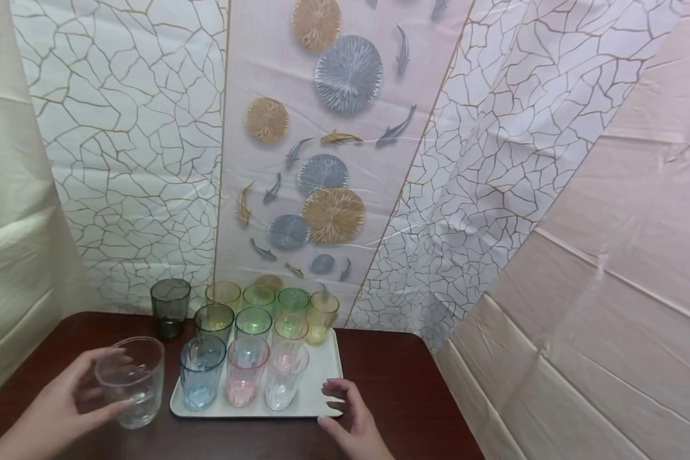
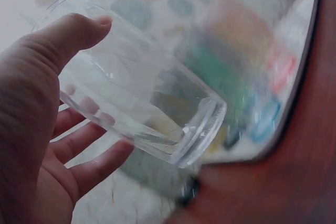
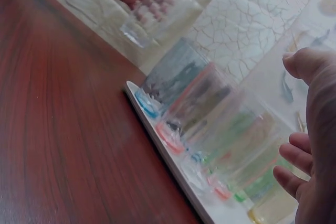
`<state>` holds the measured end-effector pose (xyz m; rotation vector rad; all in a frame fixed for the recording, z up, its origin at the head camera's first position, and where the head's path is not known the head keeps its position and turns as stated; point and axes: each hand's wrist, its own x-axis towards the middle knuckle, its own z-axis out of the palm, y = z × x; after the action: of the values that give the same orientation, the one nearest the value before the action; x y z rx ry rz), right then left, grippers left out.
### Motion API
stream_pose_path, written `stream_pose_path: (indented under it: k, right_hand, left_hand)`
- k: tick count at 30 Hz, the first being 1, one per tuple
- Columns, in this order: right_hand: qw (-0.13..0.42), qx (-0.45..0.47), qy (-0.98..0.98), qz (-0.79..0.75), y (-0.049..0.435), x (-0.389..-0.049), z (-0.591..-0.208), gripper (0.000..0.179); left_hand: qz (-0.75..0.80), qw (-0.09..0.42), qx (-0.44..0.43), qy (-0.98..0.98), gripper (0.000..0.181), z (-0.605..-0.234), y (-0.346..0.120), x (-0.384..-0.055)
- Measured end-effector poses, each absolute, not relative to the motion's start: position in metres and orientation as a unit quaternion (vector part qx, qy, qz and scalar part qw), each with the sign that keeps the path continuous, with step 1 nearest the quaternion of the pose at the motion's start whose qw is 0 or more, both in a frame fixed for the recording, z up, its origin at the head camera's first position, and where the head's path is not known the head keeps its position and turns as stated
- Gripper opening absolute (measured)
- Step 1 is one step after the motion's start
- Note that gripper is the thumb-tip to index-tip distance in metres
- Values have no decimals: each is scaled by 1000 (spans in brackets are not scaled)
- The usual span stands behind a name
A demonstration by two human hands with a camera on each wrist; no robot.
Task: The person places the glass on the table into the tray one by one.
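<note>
In the head view my left hand (image 1: 63, 402) grips a clear, colourless drinking glass (image 1: 144, 380), thumb on one side and fingers on the other. The left wrist view shows this glass (image 2: 131, 93) tilted, its thick base pointing away from the palm. My right hand (image 1: 356, 421) holds nothing; its fingers are loosely bent beside the right front corner of a white tray (image 1: 324, 377). Along the tray's front stand a blue glass (image 1: 200, 383), a pink glass (image 1: 243, 386) and another clear glass (image 1: 282, 386).
Behind them on the tray are several green, yellow and pink-rimmed glasses, among them a yellow glass (image 1: 320, 326) at the back right. A dark grey glass (image 1: 170, 313) stands on the brown table (image 1: 391, 383) left of the tray. Patterned cloth (image 1: 287, 160) hangs behind.
</note>
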<state>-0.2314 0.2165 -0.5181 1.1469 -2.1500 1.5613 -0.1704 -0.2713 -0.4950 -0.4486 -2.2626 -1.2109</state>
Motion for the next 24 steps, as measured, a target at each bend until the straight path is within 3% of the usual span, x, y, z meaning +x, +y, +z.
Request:
stream_pose_path:
  k: [8, 15, 21, 24]
  right_hand:
    - [77, 443, -710, 543, 188, -227, -502, 61]
    - [27, 495, -677, 544, 161, -222, -496, 82]
    - [-51, 468, -669, 576, 152, -213, -496, 89]
    - [-60, 456, -671, 582, 151, -209, -496, 85]
  left_hand:
    - [-476, 203, -280, -809, 84, -470, -209, -168]
    - [-516, 128, -320, -784, 79, -470, -151, -174]
    - [-557, 73, -364, -743, 79, -473, -119, -178]
    - [-561, 63, -384, -731, 77, -475, -112, -179]
